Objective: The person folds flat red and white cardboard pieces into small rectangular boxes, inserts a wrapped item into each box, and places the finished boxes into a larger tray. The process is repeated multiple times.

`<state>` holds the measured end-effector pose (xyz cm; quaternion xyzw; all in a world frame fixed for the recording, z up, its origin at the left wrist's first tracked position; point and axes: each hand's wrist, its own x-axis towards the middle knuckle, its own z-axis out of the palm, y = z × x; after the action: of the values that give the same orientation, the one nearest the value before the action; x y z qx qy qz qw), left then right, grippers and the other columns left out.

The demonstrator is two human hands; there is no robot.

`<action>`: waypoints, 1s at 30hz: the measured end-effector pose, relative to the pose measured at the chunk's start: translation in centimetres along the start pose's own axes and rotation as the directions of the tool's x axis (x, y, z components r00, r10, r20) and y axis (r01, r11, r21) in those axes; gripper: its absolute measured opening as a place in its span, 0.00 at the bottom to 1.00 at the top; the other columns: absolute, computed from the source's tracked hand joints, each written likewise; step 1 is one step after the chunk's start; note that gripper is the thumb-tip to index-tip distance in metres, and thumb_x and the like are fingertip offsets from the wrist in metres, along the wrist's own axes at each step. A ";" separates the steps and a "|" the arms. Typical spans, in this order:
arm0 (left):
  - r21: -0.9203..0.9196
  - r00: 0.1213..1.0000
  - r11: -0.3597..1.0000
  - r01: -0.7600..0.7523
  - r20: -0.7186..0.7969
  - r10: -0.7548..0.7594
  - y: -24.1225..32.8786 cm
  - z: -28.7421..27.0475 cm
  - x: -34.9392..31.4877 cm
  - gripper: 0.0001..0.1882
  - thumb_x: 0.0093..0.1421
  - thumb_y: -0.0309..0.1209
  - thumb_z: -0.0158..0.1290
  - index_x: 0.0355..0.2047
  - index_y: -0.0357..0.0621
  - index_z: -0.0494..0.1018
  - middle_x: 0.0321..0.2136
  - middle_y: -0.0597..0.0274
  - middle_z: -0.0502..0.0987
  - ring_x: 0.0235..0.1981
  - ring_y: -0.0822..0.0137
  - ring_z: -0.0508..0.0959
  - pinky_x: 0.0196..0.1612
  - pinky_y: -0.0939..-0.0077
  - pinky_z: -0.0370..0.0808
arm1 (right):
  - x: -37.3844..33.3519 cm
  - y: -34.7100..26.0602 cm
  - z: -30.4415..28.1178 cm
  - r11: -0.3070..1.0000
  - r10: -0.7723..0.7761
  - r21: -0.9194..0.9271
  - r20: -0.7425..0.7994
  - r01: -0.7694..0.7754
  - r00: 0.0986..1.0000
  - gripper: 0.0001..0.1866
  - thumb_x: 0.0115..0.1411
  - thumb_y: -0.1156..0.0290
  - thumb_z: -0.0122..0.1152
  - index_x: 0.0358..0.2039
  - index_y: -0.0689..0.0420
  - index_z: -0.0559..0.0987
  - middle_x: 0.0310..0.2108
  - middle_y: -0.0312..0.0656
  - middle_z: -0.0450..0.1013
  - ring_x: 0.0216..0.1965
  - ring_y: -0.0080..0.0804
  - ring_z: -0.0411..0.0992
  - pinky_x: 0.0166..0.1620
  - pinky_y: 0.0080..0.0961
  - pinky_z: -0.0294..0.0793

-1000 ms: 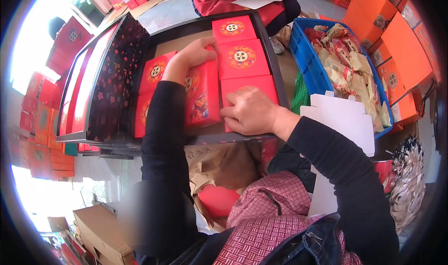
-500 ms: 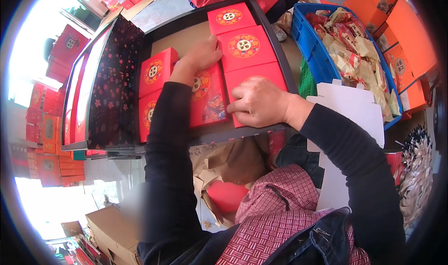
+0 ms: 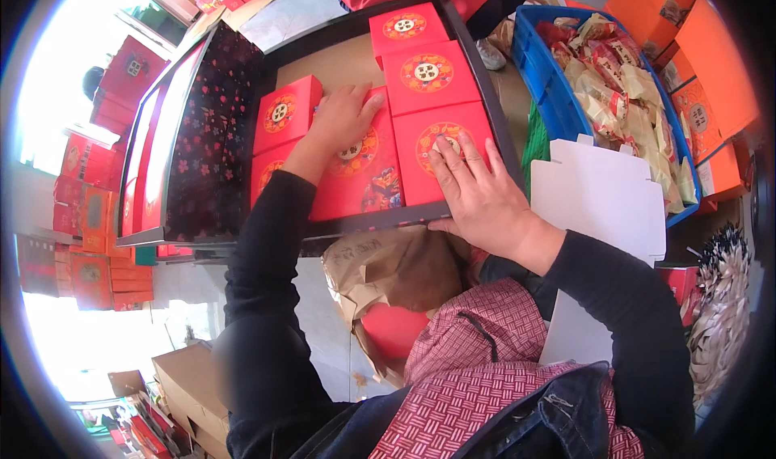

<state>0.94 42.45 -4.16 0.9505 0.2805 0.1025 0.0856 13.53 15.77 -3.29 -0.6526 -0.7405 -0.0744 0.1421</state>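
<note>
The step in hand looked like the settling of red boxes into place. The left hand [image 3: 341, 127] lay over the far end of a bright red cardboard box with a round printed emblem [image 3: 343, 186], in the middle of a black, flower-printed tray [image 3: 483, 75]; whether its grip was clasping that end could not be told. The right hand [image 3: 489, 200] was unclenched, fingers spread flat on a matching red box at the near right [image 3: 416, 139], its thumb by the tray's near wall.

In my judgement, the next move called for light, even pressure, since the boxes sat tightly together at the right.

Two more red boxes, one in the middle [image 3: 428, 71] and one at the far end [image 3: 404, 27], completed the right column, and two stood along the left; bare brown bottom [image 3: 331, 61] showed at the far left. Beyond the tray's right side, a blue plastic crate [image 3: 540, 69] held cream and red wrapped packets [image 3: 606, 79]. A crumpled brown paper sack [image 3: 396, 269] on the near side held something smooth and red [image 3: 392, 328].
</note>
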 end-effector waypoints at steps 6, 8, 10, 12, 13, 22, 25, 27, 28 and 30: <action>0.087 1.000 0.996 -0.029 0.004 0.029 -0.4 -0.4 -0.3 0.31 0.65 0.51 0.40 0.59 0.42 0.62 0.54 0.43 0.68 0.58 0.45 0.65 0.60 0.52 0.59 | 1.5 1.2 0.3 0.999 0.045 -0.001 -0.019 -0.045 0.999 0.49 0.49 0.45 0.64 0.61 0.68 0.61 0.62 0.58 0.58 0.64 0.58 0.54 0.61 0.57 0.56; 0.256 0.993 0.965 -0.056 -0.089 0.081 -0.6 0.7 -0.1 0.30 0.65 0.49 0.41 0.60 0.42 0.61 0.56 0.42 0.66 0.61 0.44 0.62 0.63 0.52 0.56 | 0.8 1.3 -0.5 0.999 0.052 0.007 -0.039 -0.051 0.998 0.47 0.49 0.46 0.65 0.61 0.67 0.62 0.61 0.56 0.59 0.64 0.55 0.55 0.63 0.56 0.53; 0.274 0.955 0.957 -0.096 -0.247 0.166 0.9 0.9 -0.3 0.29 0.65 0.45 0.44 0.61 0.40 0.61 0.59 0.41 0.64 0.63 0.44 0.60 0.64 0.53 0.54 | -0.5 0.3 -3.9 0.966 -0.123 0.191 -0.261 0.176 0.957 0.37 0.54 0.50 0.62 0.55 0.65 0.69 0.58 0.55 0.63 0.61 0.50 0.59 0.61 0.50 0.57; -0.044 0.889 0.990 -0.137 -0.445 0.103 7.3 -1.3 -3.2 0.25 0.64 0.36 0.47 0.59 0.37 0.63 0.59 0.41 0.64 0.62 0.43 0.61 0.63 0.54 0.57 | -3.5 -1.5 -9.4 0.498 -0.062 0.789 -0.380 0.359 0.923 0.22 0.53 0.64 0.66 0.49 0.57 0.78 0.38 0.43 0.72 0.44 0.40 0.70 0.47 0.38 0.69; -0.292 0.862 0.944 -0.156 -0.507 -0.015 11.4 -2.6 -5.3 0.23 0.63 0.30 0.47 0.57 0.35 0.64 0.57 0.41 0.66 0.60 0.42 0.63 0.62 0.55 0.60 | -6.1 -2.2 -11.8 0.167 -0.040 0.939 -0.299 0.301 0.953 0.19 0.56 0.70 0.64 0.49 0.56 0.78 0.34 0.41 0.73 0.37 0.36 0.71 0.41 0.30 0.71; -0.779 0.972 0.607 -0.158 -0.231 -0.042 31.5 5.7 -17.9 0.22 0.54 0.17 0.53 0.51 0.35 0.69 0.55 0.44 0.67 0.57 0.49 0.68 0.58 0.64 0.65 | -21.7 -1.1 -21.6 0.512 0.117 0.818 -0.369 0.262 0.922 0.14 0.46 0.66 0.70 0.24 0.61 0.75 0.25 0.42 0.72 0.24 0.36 0.71 0.33 0.33 0.75; -0.623 0.967 0.742 -0.249 -0.207 0.150 32.3 4.9 -18.2 0.23 0.53 0.18 0.54 0.52 0.38 0.69 0.58 0.46 0.65 0.59 0.49 0.67 0.59 0.64 0.65 | -27.1 -1.1 -18.9 0.916 0.212 0.360 -0.059 -0.178 0.975 0.22 0.39 0.59 0.73 0.30 0.60 0.76 0.42 0.44 0.72 0.45 0.43 0.72 0.47 0.38 0.73; -0.524 0.965 0.810 -0.263 -0.129 0.229 32.6 4.4 -18.5 0.23 0.53 0.19 0.54 0.52 0.38 0.69 0.60 0.45 0.63 0.60 0.47 0.66 0.58 0.63 0.67 | -30.6 -1.6 -16.4 0.965 0.214 0.113 0.175 -0.235 0.961 0.22 0.48 0.64 0.64 0.43 0.62 0.76 0.51 0.45 0.68 0.56 0.46 0.66 0.55 0.44 0.68; -0.559 0.979 0.806 -0.194 -0.063 0.192 32.7 4.8 -18.9 0.24 0.54 0.21 0.56 0.53 0.38 0.68 0.62 0.44 0.60 0.62 0.46 0.63 0.59 0.63 0.66 | -32.7 -1.5 -14.4 0.971 0.231 0.011 0.199 -0.238 0.952 0.22 0.50 0.66 0.61 0.45 0.63 0.76 0.53 0.45 0.68 0.57 0.46 0.66 0.56 0.44 0.68; -0.572 0.988 0.809 -0.140 -0.028 0.150 33.5 5.5 -19.5 0.25 0.54 0.23 0.56 0.54 0.39 0.68 0.63 0.42 0.58 0.64 0.45 0.60 0.60 0.63 0.64 | -34.9 -1.3 -12.1 0.966 0.259 -0.054 0.139 -0.254 0.956 0.17 0.56 0.73 0.51 0.45 0.65 0.76 0.53 0.46 0.68 0.57 0.47 0.66 0.56 0.44 0.69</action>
<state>3.60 3.39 -4.93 0.9005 0.1627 0.1795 0.3612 17.40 -20.99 -2.49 -0.7493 -0.6565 -0.0210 0.0846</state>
